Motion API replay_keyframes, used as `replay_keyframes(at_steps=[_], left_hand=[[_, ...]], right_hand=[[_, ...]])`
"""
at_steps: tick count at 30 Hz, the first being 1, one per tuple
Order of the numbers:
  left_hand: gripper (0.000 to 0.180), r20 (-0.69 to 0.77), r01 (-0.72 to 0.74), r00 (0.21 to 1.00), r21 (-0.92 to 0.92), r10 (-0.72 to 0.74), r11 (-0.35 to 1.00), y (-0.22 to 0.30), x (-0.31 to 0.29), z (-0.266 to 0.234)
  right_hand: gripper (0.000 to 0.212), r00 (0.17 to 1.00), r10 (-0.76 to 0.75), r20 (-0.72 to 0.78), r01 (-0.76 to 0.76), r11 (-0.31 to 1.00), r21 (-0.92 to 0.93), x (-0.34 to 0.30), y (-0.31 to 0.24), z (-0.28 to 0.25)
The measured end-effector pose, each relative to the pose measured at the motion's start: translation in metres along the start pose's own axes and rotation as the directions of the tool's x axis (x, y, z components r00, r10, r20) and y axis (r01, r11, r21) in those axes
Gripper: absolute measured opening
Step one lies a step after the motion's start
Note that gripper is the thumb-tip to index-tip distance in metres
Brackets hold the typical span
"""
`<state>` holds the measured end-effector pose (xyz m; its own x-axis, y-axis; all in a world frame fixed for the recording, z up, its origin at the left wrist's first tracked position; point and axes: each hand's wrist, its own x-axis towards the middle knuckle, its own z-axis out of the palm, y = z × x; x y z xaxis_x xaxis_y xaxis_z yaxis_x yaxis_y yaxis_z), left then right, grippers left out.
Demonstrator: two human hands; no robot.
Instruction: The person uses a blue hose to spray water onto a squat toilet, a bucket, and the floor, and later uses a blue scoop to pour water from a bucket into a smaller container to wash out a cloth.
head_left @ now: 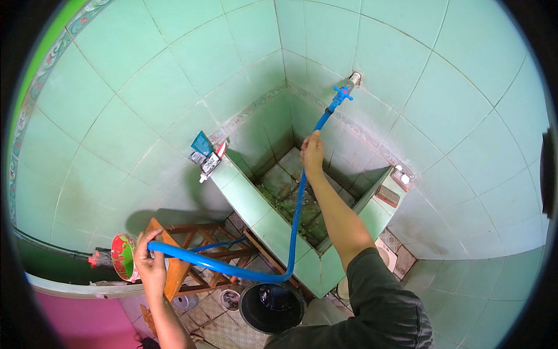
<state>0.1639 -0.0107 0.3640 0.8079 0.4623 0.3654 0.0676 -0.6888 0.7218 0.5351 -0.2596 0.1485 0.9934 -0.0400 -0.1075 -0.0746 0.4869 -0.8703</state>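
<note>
A blue hose (215,264) runs from a blue-handled tap (343,93) on the tiled wall, down across the tiled tub and round to the left. My left hand (150,262) is closed round its free end at the lower left, beside a wooden stool. Farther up, just below the tap, my right hand (313,152) grips the hose; some of its fingers are hidden behind the hose and hand. Between my two hands the hose sags and bends sharply near the tub's front corner. No water shows at the hose end.
The tiled tub (250,200) has a dirty, greenish bottom. Tubes and packets (206,156) crowd its left ledge; a brown brush (387,196) lies on the right ledge. Below are a wooden stool (174,264), a black bucket (256,311) and a red-and-green bowl (122,256).
</note>
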Motion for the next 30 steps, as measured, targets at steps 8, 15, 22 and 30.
replay_keyframes(at_steps=[8,15,22,30], left_hand=[[0.02,-0.037,-0.021,0.999,0.02,0.022,1.0,-0.002,0.001,0.005],[0.02,-0.004,0.109,0.994,-0.014,-0.109,0.994,0.009,-0.007,0.006],[0.027,-0.084,-0.108,0.988,0.208,0.127,0.972,0.019,-0.011,-0.008],[0.026,0.008,-0.294,0.952,0.285,0.305,0.912,0.04,0.025,0.002]], right_hand=[[0.055,0.92,-0.272,-0.282,0.154,0.913,-0.379,0.034,0.01,-0.014],[0.053,0.994,0.032,-0.106,-0.03,0.999,0.021,0.004,-0.012,0.032],[0.066,0.717,-0.674,-0.178,0.347,0.566,-0.747,0.006,-0.075,0.002],[0.063,0.813,-0.422,0.401,0.33,-0.234,-0.915,0.07,-0.181,-0.017]])
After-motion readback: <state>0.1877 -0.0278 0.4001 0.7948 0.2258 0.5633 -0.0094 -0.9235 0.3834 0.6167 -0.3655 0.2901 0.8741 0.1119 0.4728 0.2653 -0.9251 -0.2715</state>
